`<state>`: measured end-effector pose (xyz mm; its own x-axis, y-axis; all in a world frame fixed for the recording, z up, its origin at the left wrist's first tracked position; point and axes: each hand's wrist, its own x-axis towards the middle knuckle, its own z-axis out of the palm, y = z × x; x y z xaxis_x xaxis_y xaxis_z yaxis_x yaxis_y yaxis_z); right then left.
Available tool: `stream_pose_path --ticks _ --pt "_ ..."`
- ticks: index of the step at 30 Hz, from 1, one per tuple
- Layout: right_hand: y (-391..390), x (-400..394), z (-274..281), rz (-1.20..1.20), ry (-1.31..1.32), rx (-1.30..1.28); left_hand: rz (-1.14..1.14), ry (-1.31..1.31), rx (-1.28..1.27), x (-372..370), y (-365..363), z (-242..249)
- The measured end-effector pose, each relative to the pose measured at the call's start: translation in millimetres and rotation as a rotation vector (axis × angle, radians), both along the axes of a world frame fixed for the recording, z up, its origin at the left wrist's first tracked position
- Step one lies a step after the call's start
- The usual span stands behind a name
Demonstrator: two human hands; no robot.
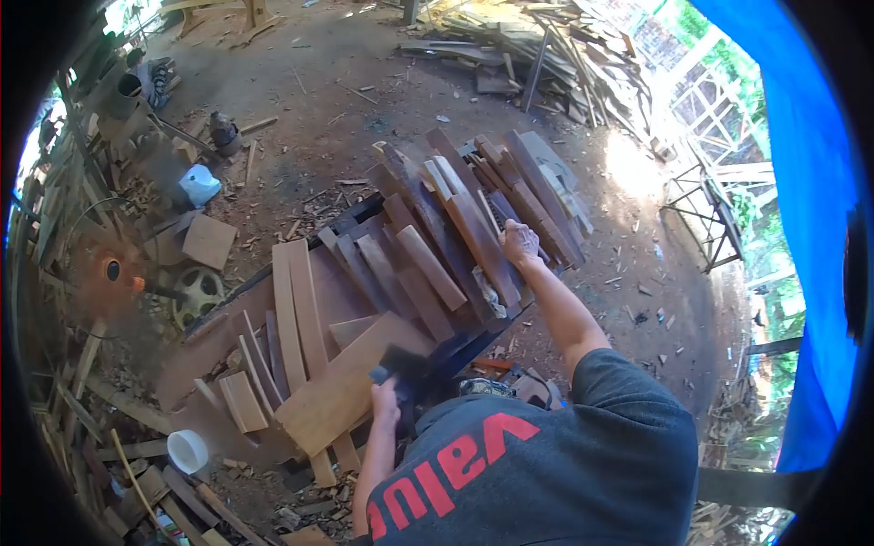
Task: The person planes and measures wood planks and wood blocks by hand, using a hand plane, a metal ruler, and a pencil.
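Observation:
My right hand [521, 241] is closed over the stacked wooden strips [473, 232] at the right end of a low dark-framed bench. What its fingers grip, if anything, is hidden. Close to my body, my left hand [386, 400] is closed at a dark, blurred object with a grey-blue top [379, 374]; I cannot make out its kind. Beside that hand a wide, pale brown board [341, 387] lies slanted across narrower pieces. Two long light boards [299, 305] lie farther left, and shorter brown pieces [423, 273] fill the middle.
A fan with an orange hub [114, 270] stands at the left. Below it is a white bucket [188, 451]. Scrap wood is heaped along the left side, with another wood pile [546, 59] at the back. A metal frame [706, 218] and blue tarp [801, 136] are at the right.

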<state>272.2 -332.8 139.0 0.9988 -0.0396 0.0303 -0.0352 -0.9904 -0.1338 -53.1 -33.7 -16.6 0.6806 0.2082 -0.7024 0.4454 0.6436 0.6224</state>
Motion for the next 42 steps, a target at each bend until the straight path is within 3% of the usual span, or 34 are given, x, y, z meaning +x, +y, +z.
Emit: stream_pose_path --ticks 4,7,14,17,21,24,27,35,42 --pt "-23 -16 27 0.037 -0.108 0.081 -0.021 0.026 -0.184 2 17 3" --pt "-69 -7 27 0.037 -0.364 0.022 -0.021 0.072 -0.3 7 23 6" --pt "-216 75 12 -0.224 -0.259 0.241 -0.073 0.124 -0.394 10 33 -15" --pt "-272 143 -20 -0.355 -0.205 0.306 -0.004 0.178 -0.356 22 22 25" --pt "-302 222 -49 -0.429 -0.048 0.373 0.035 0.327 -0.184 19 27 8" --pt "-309 268 -58 -0.467 -0.026 0.384 0.059 0.333 -0.114 12 6 109" --pt "-347 307 -95 -0.518 -0.086 0.374 0.155 0.336 -0.066 95 -85 250" --pt "-407 335 -181 -0.716 -0.108 0.393 0.121 0.424 -0.054 149 -114 219" --pt "-367 346 -173 -0.575 -0.075 0.52 0.091 0.473 -0.075 161 -113 199"
